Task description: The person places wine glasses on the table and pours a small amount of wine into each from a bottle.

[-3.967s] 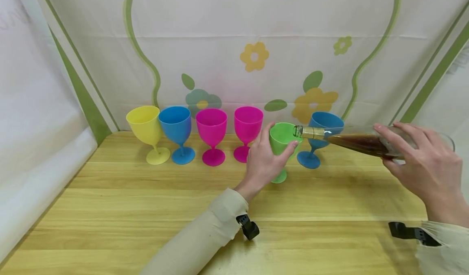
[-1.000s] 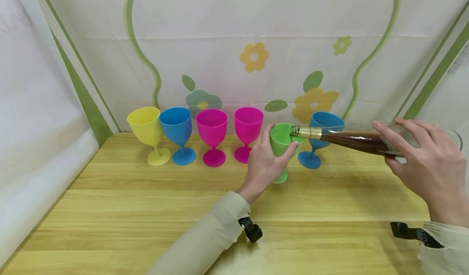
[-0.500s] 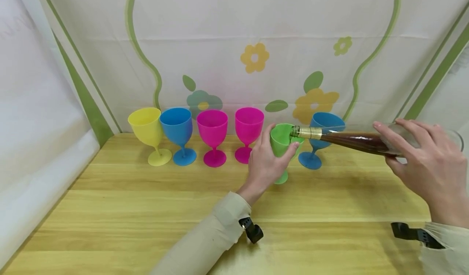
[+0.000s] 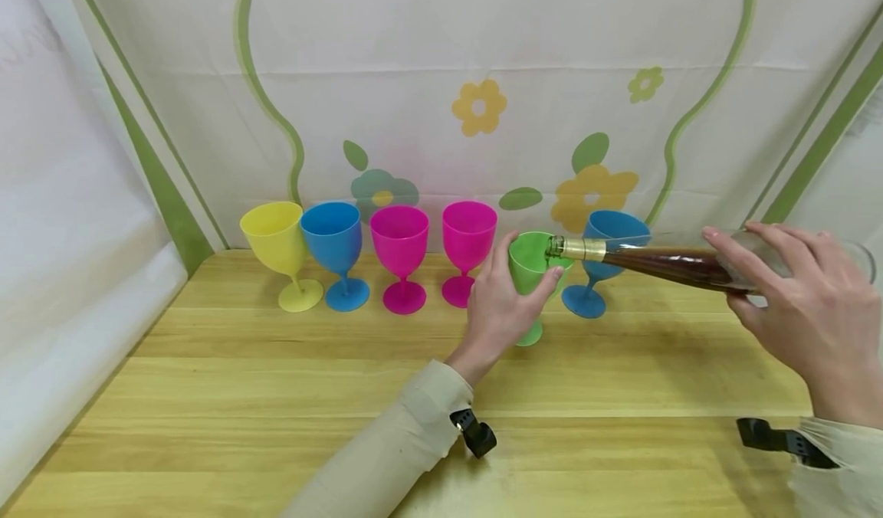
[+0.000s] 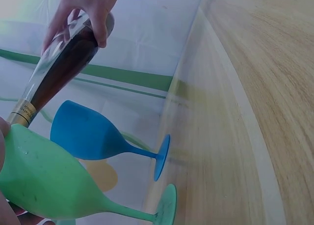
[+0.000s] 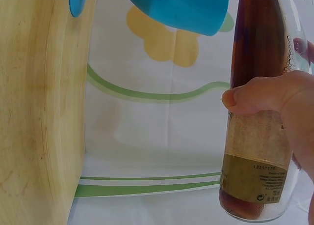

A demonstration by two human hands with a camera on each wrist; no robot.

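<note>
Your left hand (image 4: 498, 303) wraps its fingers and thumb round the bowl of the green plastic goblet (image 4: 533, 261), which stands on the pale wooden table (image 4: 276, 395) slightly forward of the row. Your right hand (image 4: 803, 307) curls over the body of the clear glass bottle of dark brown liquid (image 4: 662, 263), tipped almost level with its gold-banded mouth at the goblet's rim. Pouring looks to be underway, though the inside of the goblet is hidden, so the fill level cannot be told. Just beside it stands a blue plastic goblet (image 4: 610, 261); leftward are two pink goblets (image 4: 433, 254), another blue goblet (image 4: 334, 248) and a yellow goblet (image 4: 276, 246), whose contents, if any, don't show.
</note>
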